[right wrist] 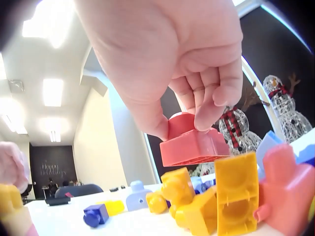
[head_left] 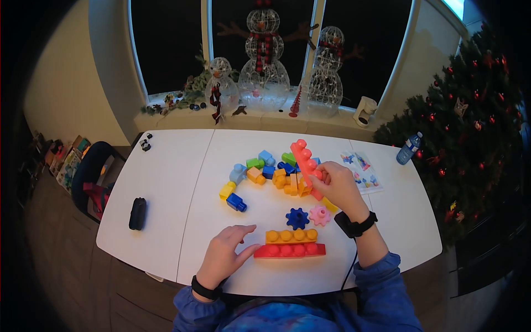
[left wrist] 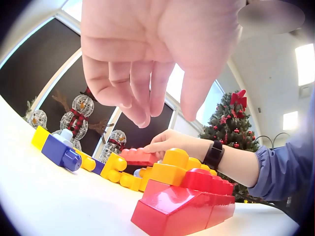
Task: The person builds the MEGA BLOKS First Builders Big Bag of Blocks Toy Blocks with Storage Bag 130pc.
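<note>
I have the right hand [head_left: 338, 185] pinching a coral brick [head_left: 306, 160] by a stud between thumb and fingers, its underside raised above loose yellow bricks [right wrist: 236, 182] just below them. The left hand [head_left: 222, 252] hangs relaxed, fingers gently bent and holding nothing; just right of them sits a red brick [head_left: 290, 252], an orange brick [head_left: 291, 237] alongside. I judge this step as picking out a piece; next calls for a steady pinch, clear of those neighbours.
</note>
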